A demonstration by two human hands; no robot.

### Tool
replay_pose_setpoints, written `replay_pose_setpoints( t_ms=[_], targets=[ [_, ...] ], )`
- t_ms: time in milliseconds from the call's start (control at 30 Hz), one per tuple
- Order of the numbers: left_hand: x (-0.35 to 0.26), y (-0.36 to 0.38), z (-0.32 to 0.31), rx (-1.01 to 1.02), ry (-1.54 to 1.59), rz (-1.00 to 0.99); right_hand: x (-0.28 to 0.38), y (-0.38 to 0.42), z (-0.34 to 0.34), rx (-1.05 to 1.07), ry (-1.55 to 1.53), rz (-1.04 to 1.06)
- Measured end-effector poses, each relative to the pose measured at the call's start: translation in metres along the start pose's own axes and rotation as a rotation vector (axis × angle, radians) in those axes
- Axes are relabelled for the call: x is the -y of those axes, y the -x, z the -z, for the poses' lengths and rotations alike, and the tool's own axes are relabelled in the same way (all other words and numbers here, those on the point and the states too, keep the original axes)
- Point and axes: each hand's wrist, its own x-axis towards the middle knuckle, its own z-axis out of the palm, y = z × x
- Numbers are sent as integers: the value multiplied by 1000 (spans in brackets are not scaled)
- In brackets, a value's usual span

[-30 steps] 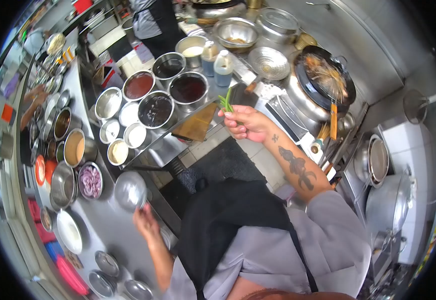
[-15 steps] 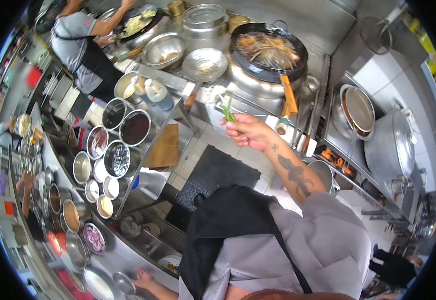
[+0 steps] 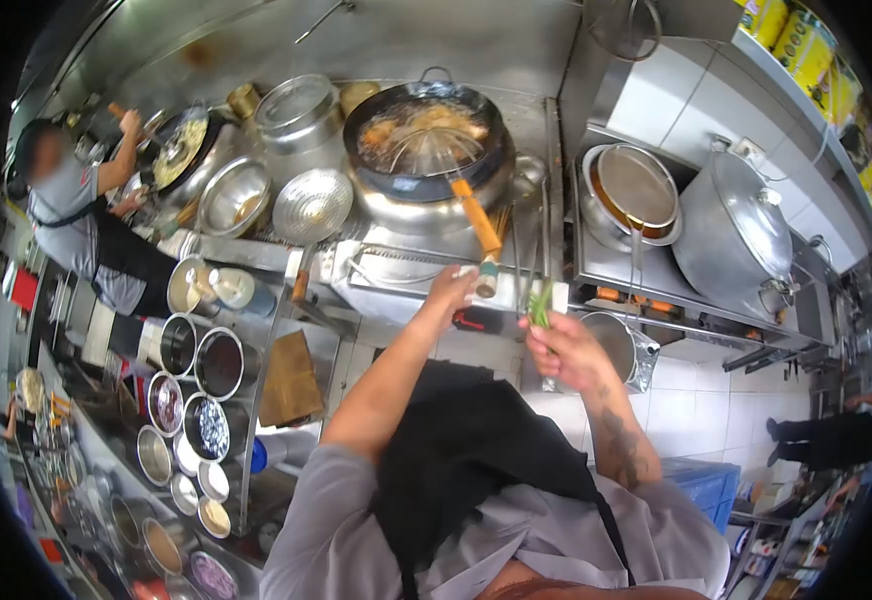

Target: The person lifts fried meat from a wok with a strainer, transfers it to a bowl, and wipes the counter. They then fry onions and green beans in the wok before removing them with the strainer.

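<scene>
My right hand point(image 3: 566, 350) is closed around a small bunch of green stalks point(image 3: 540, 304), which stick up from its fingers. My left hand point(image 3: 450, 296) is at the stove's front edge, touching or just beside the lower end of the wooden strainer handle point(image 3: 477, 215); its fingertips are partly hidden. The wire strainer point(image 3: 434, 150) at the top of that handle rests over a black wok point(image 3: 396, 182), where browned food is frying in bubbling oil.
A perforated ladle point(image 3: 313, 205) and a steel bowl point(image 3: 234, 197) stand left of the wok. A co-worker point(image 3: 81, 210) tends another wok. Sauce pots point(image 3: 220, 362) line the left counter. A large lidded pot point(image 3: 733, 225) stands right, a blue crate point(image 3: 704, 490) below.
The view has turned to the right. My left hand has come up from the lower left to the strainer handle. My right hand, still holding the green stalks, is now lower and to the right.
</scene>
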Motion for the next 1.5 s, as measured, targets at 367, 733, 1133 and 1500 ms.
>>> replay_pose_setpoints(
  t_ms=[367,733,1133,1500],
  targets=[
    [-90,-87,2,-40,249,-226,-10,52,3,-397,-135,217],
    [-134,3,84,33,246,-2,9,-38,-60,-295,-96,271],
    [-104,-32,84,180,302,104,28,-45,-40,-391,-93,359],
    [-66,10,105,-260,438,9,50,-15,27,-500,-142,398]
  ],
)
